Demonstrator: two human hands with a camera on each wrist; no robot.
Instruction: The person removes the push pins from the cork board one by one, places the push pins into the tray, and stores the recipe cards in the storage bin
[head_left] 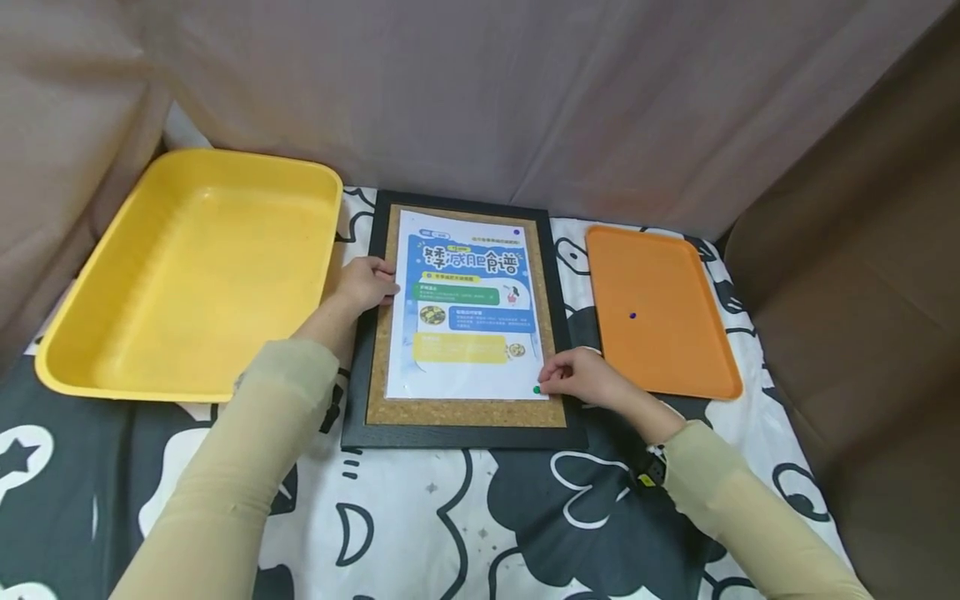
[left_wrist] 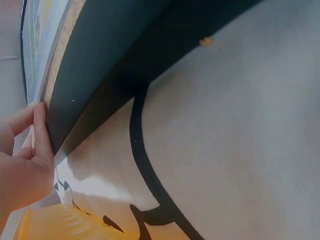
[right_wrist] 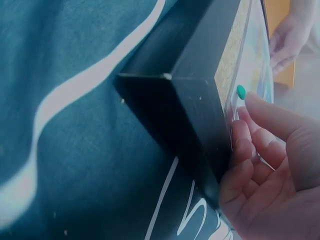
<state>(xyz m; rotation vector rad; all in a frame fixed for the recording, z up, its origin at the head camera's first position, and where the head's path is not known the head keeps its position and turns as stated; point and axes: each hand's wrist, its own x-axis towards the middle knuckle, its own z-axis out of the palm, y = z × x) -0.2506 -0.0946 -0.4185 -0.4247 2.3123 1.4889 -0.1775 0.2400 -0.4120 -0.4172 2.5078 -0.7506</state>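
In the head view a printed poster sheet (head_left: 457, 383) lies on a cork board (head_left: 450, 412) with a black frame (head_left: 465, 437). A purple pin (head_left: 517, 232) sits at its upper right corner, a green pin (right_wrist: 241, 92) at its lower right corner. My left hand (head_left: 366, 285) rests at the sheet's left edge, its thumb and fingertips touching there. My right hand (head_left: 577, 375) is at the lower right corner; the thumb tip is close beside the green pin, the other fingers loosely bent along the board's edge. Whether the thumb touches the pin is unclear.
A large yellow tray (head_left: 187, 392) stands left of the board. To the right lies a flat orange tray (head_left: 660, 350) with one small dark blue pin (head_left: 632, 316) on it. A patterned black-and-white cloth (head_left: 390, 517) covers the table; a curtain (head_left: 465, 100) hangs behind.
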